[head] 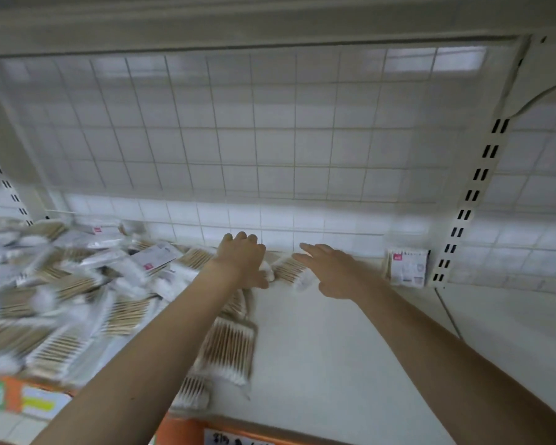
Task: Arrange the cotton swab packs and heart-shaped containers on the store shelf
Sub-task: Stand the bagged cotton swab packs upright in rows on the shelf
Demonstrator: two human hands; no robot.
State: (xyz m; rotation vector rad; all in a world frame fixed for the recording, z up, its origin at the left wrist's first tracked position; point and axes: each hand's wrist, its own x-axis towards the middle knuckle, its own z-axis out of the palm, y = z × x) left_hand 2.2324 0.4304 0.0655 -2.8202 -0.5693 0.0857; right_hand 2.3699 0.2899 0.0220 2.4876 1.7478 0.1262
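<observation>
A loose heap of cotton swab packs [61, 284] covers the left half of the white shelf [334, 348]. Both arms reach to the back of the shelf. My left hand [243, 258] lies palm down over a pack at the heap's right edge, its fingers curved over it. My right hand [331, 271] hovers with spread, straight fingers over another swab pack [289, 268] that lies flat beside it. A small stack of packs [406, 266] stands upright at the back right corner. More packs [228, 345] lie under my left forearm. No heart-shaped container is in view.
A wire grid back panel [254, 139] closes the rear of the shelf. A slotted upright [472, 194] stands at the right. An orange price rail [190, 428] runs along the front edge. The view is blurred.
</observation>
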